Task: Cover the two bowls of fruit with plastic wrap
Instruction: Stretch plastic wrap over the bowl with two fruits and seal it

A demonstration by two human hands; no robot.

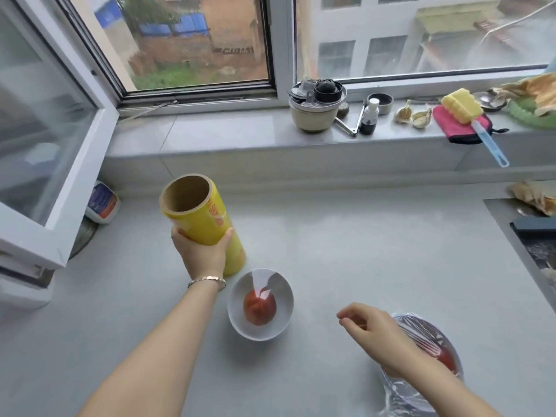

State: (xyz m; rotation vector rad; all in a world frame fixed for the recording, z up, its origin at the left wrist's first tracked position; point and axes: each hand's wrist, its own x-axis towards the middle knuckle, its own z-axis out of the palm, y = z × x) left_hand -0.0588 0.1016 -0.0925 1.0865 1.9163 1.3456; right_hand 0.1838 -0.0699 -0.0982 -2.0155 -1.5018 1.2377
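My left hand [201, 251] grips a yellow roll of plastic wrap [200, 218] that stands upright on the grey counter, its cardboard core open at the top. Just right of the roll's base sits a white bowl [279, 288] with a red fruit [259, 307] in it; the bowl has no wrap over it. At the lower right a second bowl [433, 335] holds red fruit under crinkled plastic wrap. My right hand [371, 329] hovers between the two bowls with its fingers loosely curled and holds nothing; its wrist hides part of the wrapped bowl.
The window sill behind carries a pot of kitchen bits [316, 105], a small bottle [370, 117], garlic [413, 115] and a yellow sponge brush [469, 115]. An open window frame [60, 176] juts in at the left. A sink edge [517, 233] lies at the right.
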